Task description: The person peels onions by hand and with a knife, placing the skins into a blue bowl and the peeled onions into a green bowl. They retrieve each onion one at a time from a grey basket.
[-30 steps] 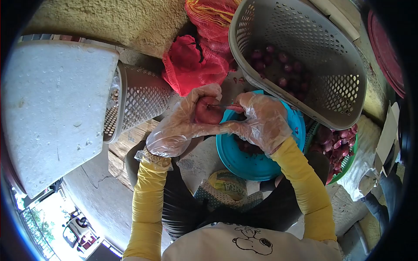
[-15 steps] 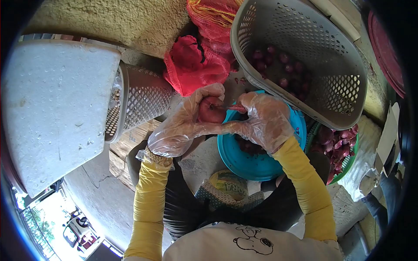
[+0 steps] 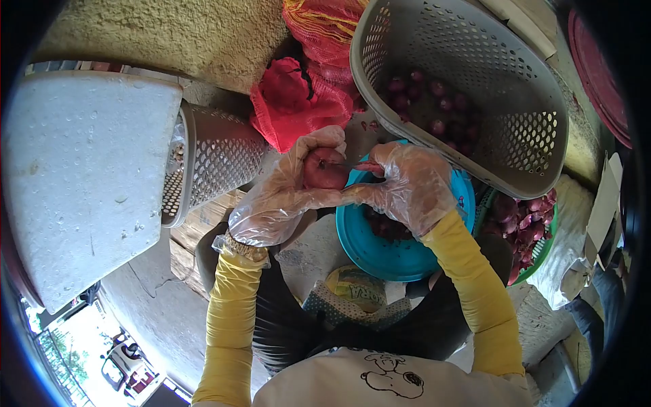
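My left hand [image 3: 274, 197], in a clear plastic glove, is closed around a red onion [image 3: 324, 169]. Across from it, my right hand [image 3: 417, 182], gloved the same way, grips a small knife [image 3: 352, 165]; its thin blade points at the onion's side and most of the handle is hidden by my fingers. A reddish bit, perhaps onion skin, shows at the right fingertips. Both thumbs meet below the onion. Under my right hand stands a blue basin [image 3: 380, 261] with dark red scraps inside.
A grey perforated basket [image 3: 519, 166] holding several red onions [image 3: 437, 127] lies tilted at upper right. Onion skins [image 3: 519, 230] fill a green basket [image 3: 544, 256] at right. Left are a white board [image 3: 88, 183], another grey basket [image 3: 220, 152] and a red mesh sack [image 3: 298, 112].
The onion has turned slightly in my left hand and sits a little further left. My grip on both things is the same. The whole view has shifted slightly.
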A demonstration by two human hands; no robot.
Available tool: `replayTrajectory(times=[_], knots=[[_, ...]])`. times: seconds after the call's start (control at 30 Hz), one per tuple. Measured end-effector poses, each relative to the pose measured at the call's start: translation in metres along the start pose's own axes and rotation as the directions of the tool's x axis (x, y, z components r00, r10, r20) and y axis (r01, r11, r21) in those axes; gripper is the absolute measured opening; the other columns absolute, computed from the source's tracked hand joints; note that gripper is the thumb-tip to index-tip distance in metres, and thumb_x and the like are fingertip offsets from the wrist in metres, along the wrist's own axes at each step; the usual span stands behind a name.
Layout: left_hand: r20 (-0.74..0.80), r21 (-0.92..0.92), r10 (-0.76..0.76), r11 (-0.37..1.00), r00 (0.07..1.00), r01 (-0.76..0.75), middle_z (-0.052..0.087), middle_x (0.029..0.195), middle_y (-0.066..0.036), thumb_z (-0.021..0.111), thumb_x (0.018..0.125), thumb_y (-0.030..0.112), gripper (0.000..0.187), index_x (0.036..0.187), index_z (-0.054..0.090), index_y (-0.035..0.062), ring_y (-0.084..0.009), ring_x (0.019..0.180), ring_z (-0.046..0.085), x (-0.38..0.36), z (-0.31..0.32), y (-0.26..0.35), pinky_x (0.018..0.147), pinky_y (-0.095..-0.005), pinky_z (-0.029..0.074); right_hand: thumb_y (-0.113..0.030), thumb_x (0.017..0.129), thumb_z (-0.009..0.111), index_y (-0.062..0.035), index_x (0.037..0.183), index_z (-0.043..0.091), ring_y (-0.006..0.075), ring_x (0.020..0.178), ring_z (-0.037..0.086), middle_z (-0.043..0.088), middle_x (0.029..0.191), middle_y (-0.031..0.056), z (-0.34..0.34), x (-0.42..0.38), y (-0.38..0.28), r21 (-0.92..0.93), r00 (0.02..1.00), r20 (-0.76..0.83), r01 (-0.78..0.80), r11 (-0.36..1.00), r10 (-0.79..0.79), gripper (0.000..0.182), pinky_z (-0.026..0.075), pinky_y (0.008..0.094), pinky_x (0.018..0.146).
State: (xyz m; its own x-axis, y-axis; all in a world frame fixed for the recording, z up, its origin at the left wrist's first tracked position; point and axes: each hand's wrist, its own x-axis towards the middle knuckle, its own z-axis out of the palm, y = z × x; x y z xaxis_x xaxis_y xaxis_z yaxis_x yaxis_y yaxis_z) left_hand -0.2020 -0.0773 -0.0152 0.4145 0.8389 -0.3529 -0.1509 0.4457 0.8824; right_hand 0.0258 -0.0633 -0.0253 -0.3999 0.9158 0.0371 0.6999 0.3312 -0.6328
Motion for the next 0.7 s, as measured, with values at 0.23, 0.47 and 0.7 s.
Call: replayTrajectory(times=[0.23, 0.47, 0.7], knots=[[0.044, -0.352, 0.036, 0.936, 0.998, -0.018, 0.050, 0.142, -0.017, 0.071, 0.079, -0.017, 0.081, 0.150, 0.037, 0.0007, -0.0281, 0.136, 0.053, 0.001, 0.005, 0.006, 0.114, -0.0431, 0.049, -0.063, 0.075, 0.078, -0.0114, 0.083, 0.067, 0.0328, 0.067, 0.067, 0.065, 0.071, 0.0099, 0.002, 0.001, 0.005, -0.070, 0.992, -0.096, 0.072, 0.995, -0.079, 0.054, 0.051, 0.0440, 0.059], [-0.016, -0.516, 0.074, 0.853, 0.997, -0.071, 0.046, 0.142, -0.017, 0.071, 0.075, -0.017, 0.077, 0.143, 0.043, 0.0047, -0.0252, 0.136, 0.051, 0.001, 0.012, 0.006, 0.112, -0.0428, 0.052, -0.067, 0.068, 0.082, -0.0088, 0.078, 0.067, 0.0343, 0.065, 0.066, 0.066, 0.070, 0.0099, 0.002, 0.000, 0.005, 0.065, 0.991, -0.137, 0.017, 0.998, -0.008, 0.061, 0.050, 0.0432, 0.060], [-0.049, -0.471, 0.110, 0.874, 0.993, -0.120, 0.046, 0.145, -0.013, 0.068, 0.073, -0.021, 0.080, 0.143, 0.044, 0.0096, -0.0266, 0.140, 0.048, 0.008, 0.015, -0.002, 0.114, -0.0429, 0.049, -0.066, 0.068, 0.084, -0.0045, 0.077, 0.066, 0.0345, 0.061, 0.063, 0.063, 0.066, 0.0140, 0.007, -0.002, 0.012, 0.123, 0.973, -0.232, 0.042, 0.992, -0.013, 0.064, 0.048, 0.0405, 0.058]])
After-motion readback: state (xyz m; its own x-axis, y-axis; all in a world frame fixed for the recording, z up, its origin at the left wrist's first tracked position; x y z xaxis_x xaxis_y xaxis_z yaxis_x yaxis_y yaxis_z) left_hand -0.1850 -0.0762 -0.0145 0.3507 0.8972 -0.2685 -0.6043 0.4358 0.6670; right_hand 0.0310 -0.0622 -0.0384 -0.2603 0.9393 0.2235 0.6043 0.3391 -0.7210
